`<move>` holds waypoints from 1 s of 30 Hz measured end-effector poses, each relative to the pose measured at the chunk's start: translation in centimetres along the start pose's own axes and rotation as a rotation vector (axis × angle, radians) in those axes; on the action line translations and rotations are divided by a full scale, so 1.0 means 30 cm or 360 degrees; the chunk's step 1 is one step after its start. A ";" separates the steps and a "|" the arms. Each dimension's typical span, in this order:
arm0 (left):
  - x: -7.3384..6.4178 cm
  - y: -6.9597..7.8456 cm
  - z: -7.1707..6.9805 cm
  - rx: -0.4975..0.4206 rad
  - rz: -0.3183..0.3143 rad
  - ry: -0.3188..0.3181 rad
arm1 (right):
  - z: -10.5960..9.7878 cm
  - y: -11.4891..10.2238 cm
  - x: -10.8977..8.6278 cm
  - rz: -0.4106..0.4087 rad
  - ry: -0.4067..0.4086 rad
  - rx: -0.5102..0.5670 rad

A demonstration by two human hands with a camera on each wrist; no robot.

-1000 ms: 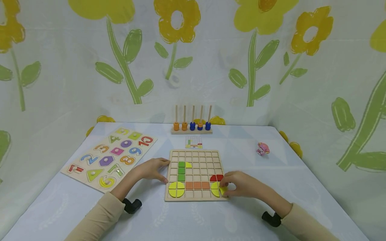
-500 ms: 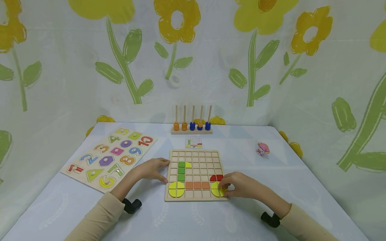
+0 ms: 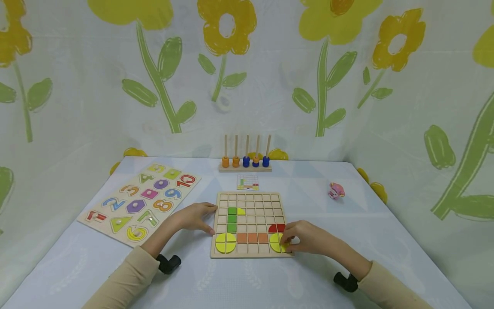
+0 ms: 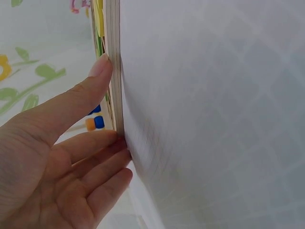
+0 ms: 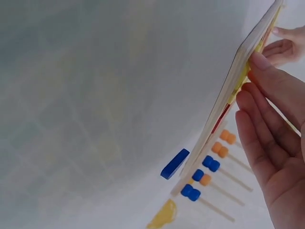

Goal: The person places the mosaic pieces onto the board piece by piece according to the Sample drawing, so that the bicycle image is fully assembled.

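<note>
A wooden grid board point(image 3: 251, 255) lies in the middle of the table. My left hand point(image 3: 197, 216) rests at its left edge, thumb and fingertips touching the side, fingers loosely spread. At the lower right corner, my right hand point(image 3: 306, 237) pinches a yellow quarter-circle piece point(image 3: 286, 248) between thumb and fingers, low in its cell beside other yellow quarters point(image 3: 275, 247). Red pieces point(image 3: 272, 228) sit just above, partly behind the fingers. Orange squares point(image 3: 252, 237) run along a row to a yellow circle point(image 3: 221, 247) of quarters. Green squares point(image 3: 232, 219) rise above that circle.
Behind the board lies a small pattern card point(image 3: 248, 182), then a peg stand point(image 3: 245, 169) with orange and blue beads. A number puzzle board point(image 3: 122, 201) lies at left. At right sits a pink toy point(image 3: 336, 191). A blue bar point(image 5: 175, 163) shows in the right wrist view.
The yellow quarter piece under my right fingers has gone from tilted to nearly flat in its cell. My left hand has stayed at the board's edge.
</note>
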State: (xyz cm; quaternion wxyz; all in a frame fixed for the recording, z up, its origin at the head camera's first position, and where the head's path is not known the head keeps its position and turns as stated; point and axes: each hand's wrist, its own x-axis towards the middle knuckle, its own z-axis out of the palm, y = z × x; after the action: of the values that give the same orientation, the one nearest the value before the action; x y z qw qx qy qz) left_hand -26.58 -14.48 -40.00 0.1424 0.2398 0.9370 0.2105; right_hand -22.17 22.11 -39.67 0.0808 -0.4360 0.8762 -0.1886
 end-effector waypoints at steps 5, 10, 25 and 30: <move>-0.001 0.001 0.000 -0.0015 -0.0007 0.0004 | -0.014 0.007 -0.011 0.0002 0.0036 0.0005; 0.003 -0.002 -0.001 -0.0014 0.0007 0.0007 | -0.064 0.028 -0.046 0.0050 0.0142 -0.0039; 0.002 -0.006 0.000 -0.0019 0.0010 0.0011 | -0.111 0.140 -0.130 0.0143 0.0023 -0.0017; 0.004 -0.004 -0.001 -0.0023 -0.0002 0.0006 | -0.094 0.163 -0.126 0.0134 -0.0008 0.0019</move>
State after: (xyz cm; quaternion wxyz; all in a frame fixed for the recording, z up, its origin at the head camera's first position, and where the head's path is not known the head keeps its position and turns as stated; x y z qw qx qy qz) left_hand -26.73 -14.52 -40.05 0.1425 0.2378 0.9359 0.2175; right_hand -24.33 28.52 -39.15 0.0934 -0.3986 0.8925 -0.1892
